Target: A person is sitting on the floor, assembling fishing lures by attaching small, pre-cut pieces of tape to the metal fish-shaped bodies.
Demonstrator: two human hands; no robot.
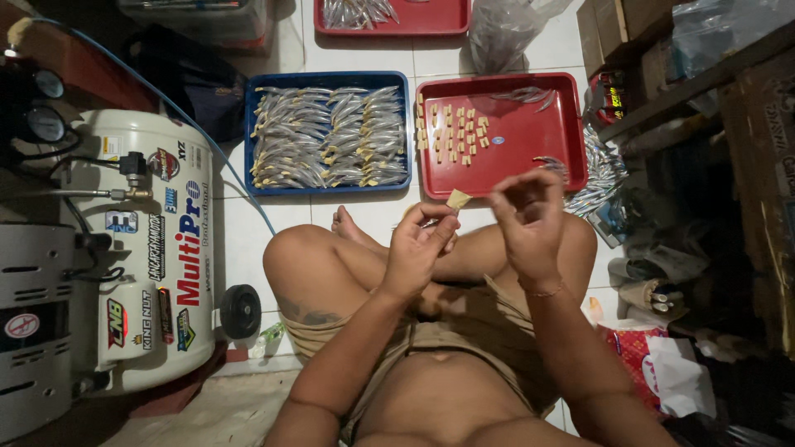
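My left hand (421,247) pinches a small tan folded tag (457,199) between thumb and fingers, above my crossed legs. My right hand (530,217) hovers just to its right, fingers curled, thumb and forefinger pinched together; whether something thin sits between them I cannot tell. Ahead on the floor lies a red tray (563,136) with rows of small tan tags (451,131) and a few silvery fish-shaped lures (523,95). Left of it, a blue tray (248,132) is packed with several rows of silvery lures (327,136) with tan tags.
A white air compressor tank (149,248) with stickers and a black wheel stands at my left, a blue hose running from it. Another red tray (439,25) with lures and a plastic bag (505,33) lie further ahead. Wooden shelving and clutter fill the right side.
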